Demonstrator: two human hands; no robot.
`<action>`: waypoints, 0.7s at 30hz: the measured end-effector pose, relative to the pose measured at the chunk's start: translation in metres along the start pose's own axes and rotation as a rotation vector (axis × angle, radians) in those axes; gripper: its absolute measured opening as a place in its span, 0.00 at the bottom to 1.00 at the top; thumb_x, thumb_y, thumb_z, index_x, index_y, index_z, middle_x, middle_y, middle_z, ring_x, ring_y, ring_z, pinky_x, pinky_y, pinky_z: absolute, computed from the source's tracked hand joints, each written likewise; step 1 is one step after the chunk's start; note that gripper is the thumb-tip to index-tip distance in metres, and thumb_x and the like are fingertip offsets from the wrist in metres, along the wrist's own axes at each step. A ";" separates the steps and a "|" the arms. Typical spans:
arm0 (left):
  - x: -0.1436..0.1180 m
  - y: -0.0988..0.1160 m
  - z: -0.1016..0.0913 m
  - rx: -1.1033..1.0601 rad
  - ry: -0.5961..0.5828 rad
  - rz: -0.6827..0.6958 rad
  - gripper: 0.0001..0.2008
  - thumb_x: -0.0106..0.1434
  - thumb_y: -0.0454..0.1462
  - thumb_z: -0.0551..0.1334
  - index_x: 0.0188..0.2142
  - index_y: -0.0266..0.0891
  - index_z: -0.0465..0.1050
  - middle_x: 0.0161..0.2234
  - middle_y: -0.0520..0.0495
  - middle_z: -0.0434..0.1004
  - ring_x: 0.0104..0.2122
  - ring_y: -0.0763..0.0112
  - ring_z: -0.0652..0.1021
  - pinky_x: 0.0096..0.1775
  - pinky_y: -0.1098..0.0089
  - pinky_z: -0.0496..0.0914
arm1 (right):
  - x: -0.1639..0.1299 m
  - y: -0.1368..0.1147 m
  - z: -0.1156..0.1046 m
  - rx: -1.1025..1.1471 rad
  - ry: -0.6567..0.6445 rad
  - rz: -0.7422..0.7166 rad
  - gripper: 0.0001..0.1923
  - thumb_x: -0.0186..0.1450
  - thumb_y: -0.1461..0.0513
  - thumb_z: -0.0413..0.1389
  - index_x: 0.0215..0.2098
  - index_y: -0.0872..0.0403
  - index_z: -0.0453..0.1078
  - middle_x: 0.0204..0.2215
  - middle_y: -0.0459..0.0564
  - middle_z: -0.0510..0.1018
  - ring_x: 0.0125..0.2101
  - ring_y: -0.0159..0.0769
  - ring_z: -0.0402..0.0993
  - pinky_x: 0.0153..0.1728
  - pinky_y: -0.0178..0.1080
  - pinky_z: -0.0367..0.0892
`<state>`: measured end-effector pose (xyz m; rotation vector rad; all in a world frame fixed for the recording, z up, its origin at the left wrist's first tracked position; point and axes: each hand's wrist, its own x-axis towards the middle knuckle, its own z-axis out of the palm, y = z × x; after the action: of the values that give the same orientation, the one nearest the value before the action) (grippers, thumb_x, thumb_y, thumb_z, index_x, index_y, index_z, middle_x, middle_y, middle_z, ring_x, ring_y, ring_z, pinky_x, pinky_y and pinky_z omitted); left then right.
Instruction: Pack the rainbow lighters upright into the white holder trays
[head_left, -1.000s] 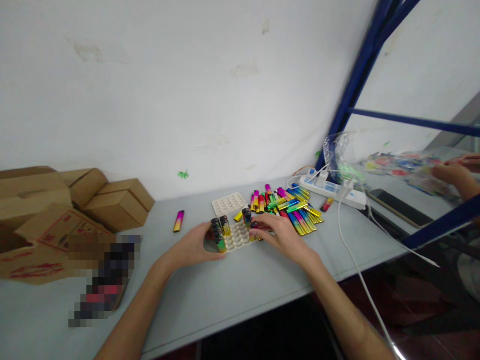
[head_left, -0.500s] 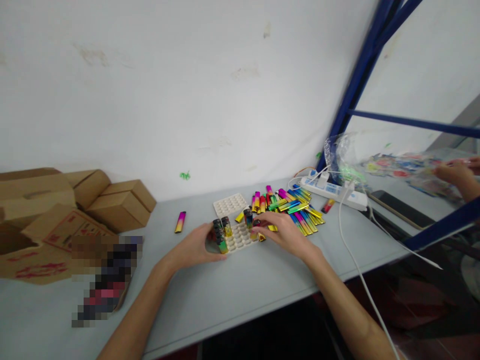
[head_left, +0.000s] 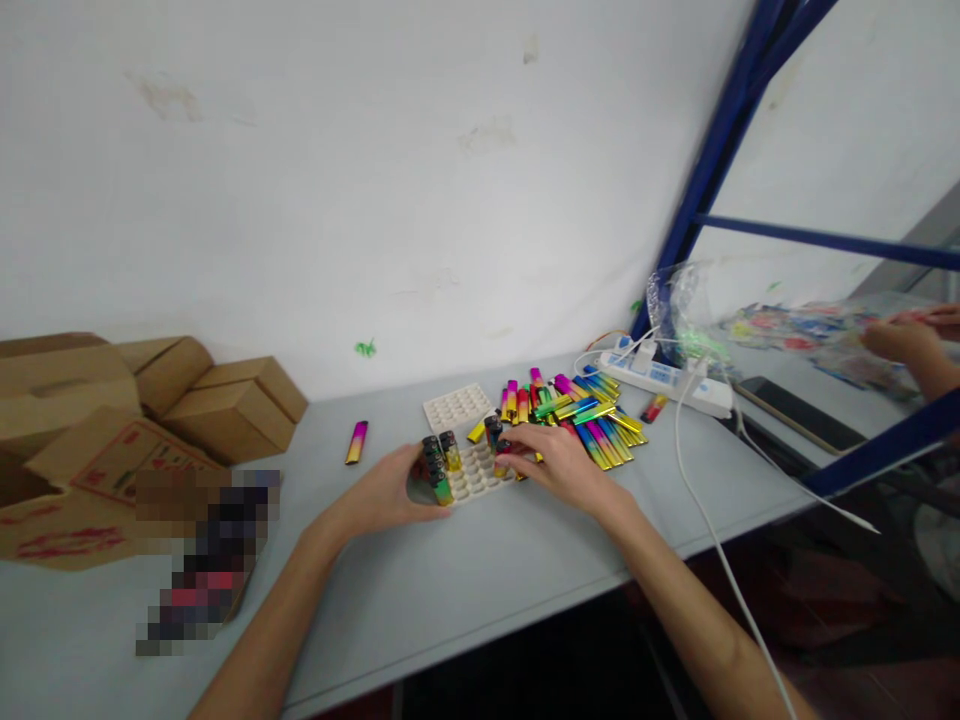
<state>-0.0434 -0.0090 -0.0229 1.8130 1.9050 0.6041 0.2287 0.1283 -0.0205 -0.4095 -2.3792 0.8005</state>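
Note:
A white tray (head_left: 474,478) with rows of round sockets lies on the grey table (head_left: 465,570). Several colourful lighters (head_left: 439,462) stand upright in its left side. My left hand (head_left: 390,492) rests against the tray's left edge, touching it. My right hand (head_left: 555,462) is at the tray's right side, its fingertips closed on an upright lighter (head_left: 504,455) over the sockets. A heap of loose lighters (head_left: 581,412) lies just behind my right hand.
A second white tray (head_left: 457,407) lies behind the first. One loose lighter (head_left: 357,442) lies apart at the left. Cardboard boxes (head_left: 150,410) sit far left. A power strip (head_left: 664,382) with white cables, a phone (head_left: 799,415) and another person's hand (head_left: 904,345) are at the right.
My right hand has shifted slightly left along the tray's right side with a lighter between its fingertips. My left hand has stayed at the tray's edge.

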 end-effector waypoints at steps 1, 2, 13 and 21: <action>0.000 0.000 0.000 0.005 0.001 0.002 0.36 0.50 0.51 0.77 0.55 0.37 0.76 0.50 0.37 0.84 0.46 0.48 0.82 0.49 0.55 0.77 | 0.001 0.001 -0.001 -0.021 0.000 -0.016 0.15 0.75 0.52 0.60 0.50 0.54 0.80 0.42 0.57 0.86 0.40 0.44 0.84 0.44 0.41 0.75; -0.001 0.001 0.000 0.010 0.002 0.004 0.36 0.50 0.50 0.77 0.54 0.37 0.76 0.49 0.37 0.84 0.46 0.48 0.82 0.48 0.56 0.77 | 0.001 0.002 -0.003 -0.035 0.003 -0.023 0.16 0.75 0.52 0.60 0.51 0.54 0.80 0.43 0.58 0.86 0.41 0.45 0.84 0.45 0.42 0.75; 0.000 0.000 0.000 -0.006 -0.023 -0.008 0.38 0.50 0.50 0.77 0.57 0.36 0.75 0.52 0.35 0.82 0.48 0.46 0.81 0.52 0.54 0.76 | -0.001 0.010 0.000 -0.050 -0.026 -0.021 0.13 0.75 0.54 0.61 0.50 0.54 0.80 0.43 0.56 0.86 0.42 0.44 0.84 0.46 0.41 0.74; 0.001 0.004 -0.001 -0.027 -0.006 0.000 0.37 0.48 0.48 0.78 0.55 0.37 0.77 0.50 0.38 0.84 0.46 0.47 0.82 0.50 0.53 0.77 | 0.001 0.008 -0.001 -0.071 -0.038 0.042 0.14 0.71 0.56 0.66 0.51 0.53 0.81 0.44 0.55 0.87 0.41 0.44 0.83 0.45 0.41 0.74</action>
<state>-0.0409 -0.0082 -0.0199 1.7963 1.8840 0.6207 0.2292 0.1353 -0.0241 -0.4780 -2.4467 0.7507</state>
